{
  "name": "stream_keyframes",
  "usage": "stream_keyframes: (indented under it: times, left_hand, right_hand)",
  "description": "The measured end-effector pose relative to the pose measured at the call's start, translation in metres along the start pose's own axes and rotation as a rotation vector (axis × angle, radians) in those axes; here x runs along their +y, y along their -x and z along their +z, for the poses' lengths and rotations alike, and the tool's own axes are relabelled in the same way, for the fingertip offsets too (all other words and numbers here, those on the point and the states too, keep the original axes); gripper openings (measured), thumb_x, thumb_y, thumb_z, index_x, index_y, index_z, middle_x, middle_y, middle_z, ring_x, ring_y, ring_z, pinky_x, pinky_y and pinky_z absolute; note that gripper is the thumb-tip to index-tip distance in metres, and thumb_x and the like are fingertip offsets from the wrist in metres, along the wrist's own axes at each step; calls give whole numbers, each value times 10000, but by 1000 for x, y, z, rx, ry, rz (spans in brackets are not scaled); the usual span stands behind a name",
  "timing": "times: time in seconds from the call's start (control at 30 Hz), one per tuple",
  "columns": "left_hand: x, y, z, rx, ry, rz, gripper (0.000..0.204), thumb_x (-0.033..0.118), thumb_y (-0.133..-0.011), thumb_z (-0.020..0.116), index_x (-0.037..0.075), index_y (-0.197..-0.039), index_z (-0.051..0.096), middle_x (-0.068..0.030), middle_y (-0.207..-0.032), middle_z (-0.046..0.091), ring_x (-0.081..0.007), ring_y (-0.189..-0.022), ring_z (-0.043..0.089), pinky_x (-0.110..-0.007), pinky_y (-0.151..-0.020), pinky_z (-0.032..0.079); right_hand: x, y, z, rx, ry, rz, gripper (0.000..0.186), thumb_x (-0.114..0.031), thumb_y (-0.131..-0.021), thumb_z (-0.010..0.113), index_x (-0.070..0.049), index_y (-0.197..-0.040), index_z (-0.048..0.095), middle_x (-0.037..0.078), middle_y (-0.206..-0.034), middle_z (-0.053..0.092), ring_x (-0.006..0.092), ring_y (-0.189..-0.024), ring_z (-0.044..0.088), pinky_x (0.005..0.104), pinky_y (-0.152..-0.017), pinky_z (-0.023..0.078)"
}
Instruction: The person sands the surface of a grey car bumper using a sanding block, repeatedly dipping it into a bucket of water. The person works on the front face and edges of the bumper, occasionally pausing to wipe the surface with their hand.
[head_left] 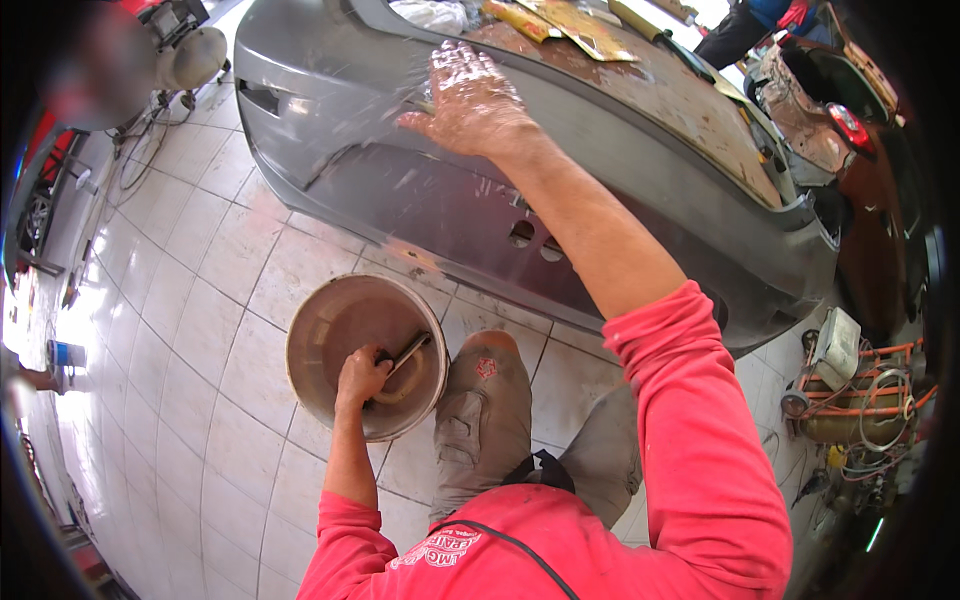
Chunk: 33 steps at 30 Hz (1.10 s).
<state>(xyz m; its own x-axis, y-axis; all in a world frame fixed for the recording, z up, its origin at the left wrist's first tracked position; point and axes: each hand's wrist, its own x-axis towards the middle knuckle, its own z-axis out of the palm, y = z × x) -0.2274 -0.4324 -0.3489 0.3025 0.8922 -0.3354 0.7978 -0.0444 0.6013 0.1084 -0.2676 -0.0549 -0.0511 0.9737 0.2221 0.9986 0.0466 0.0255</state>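
My left hand (363,378) is down inside a round, pale bucket (299,390) with murky water in it. Its fingers are closed around a dark, narrow, straight-edged tool (408,352), whose exact kind I cannot make out. A grey car bumper cover (375,165) stretches across in front of me, wet-looking and streaked with light scuffs. Over its upper left part my right hand (478,105) lies flat with fingers extended, holding nothing. The fingers and back of that hand shine with whitish wet patches. Whether the palm touches the bumper is hard to tell.
Behind the bumper is a worn brown board (690,120) bearing yellow paper pieces (580,28). An orange-framed compressor (860,390) with hoses stands at right, near a dark red car (875,220). A person in red gloves (793,14) is at the far right. White tiles (190,330) cover the floor.
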Motion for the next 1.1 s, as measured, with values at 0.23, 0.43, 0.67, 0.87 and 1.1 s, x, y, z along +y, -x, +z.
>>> stream_keyframes:
  times: [0.23,0.43,0.67,0.87,1.1]
  left_hand:
    - [-69,-129,24,-136,506,-474,571,289,-894,799,67,-1409,687,-208,-1321,741,-354,-1258,695,-510,-947,603]
    - [-129,-155,107,97,255,-405,552,320,-873,798,51,-1349,721,-220,-1295,746,-360,-1222,709,-522,-930,605]
    - [26,-112,-28,-172,-31,29,312,193,-920,654,103,-1176,808,-234,-1069,792,-397,-1041,769,-495,-921,596]
    - [171,-72,-211,537,26,404,356,97,-956,601,182,-1258,768,-157,-1015,806,-334,-959,779,-474,-858,603]
    - [313,-121,-127,944,-82,1037,432,297,-1002,662,91,-1382,678,-187,-1284,747,-372,-1273,694,-450,-1048,586]
  right_hand:
    - [53,14,1,8,66,-518,1066,-708,-930,672,-83,-1704,289,138,-1779,273,377,-1645,222,490,-1350,219]
    - [95,79,-36,-26,-25,-211,1223,-828,-789,714,-142,-1716,305,129,-1781,278,324,-1646,252,499,-1344,217]
    - [115,103,-34,23,17,-171,1153,-604,-783,824,-111,-1704,335,115,-1766,330,312,-1642,275,479,-1348,195]
    - [100,84,-30,41,-42,-216,1116,-540,-805,817,-97,-1704,326,113,-1775,310,304,-1645,267,491,-1351,182]
    - [119,83,-17,59,-53,-259,1147,-598,-811,819,-70,-1700,322,148,-1769,307,315,-1648,254,498,-1348,178]
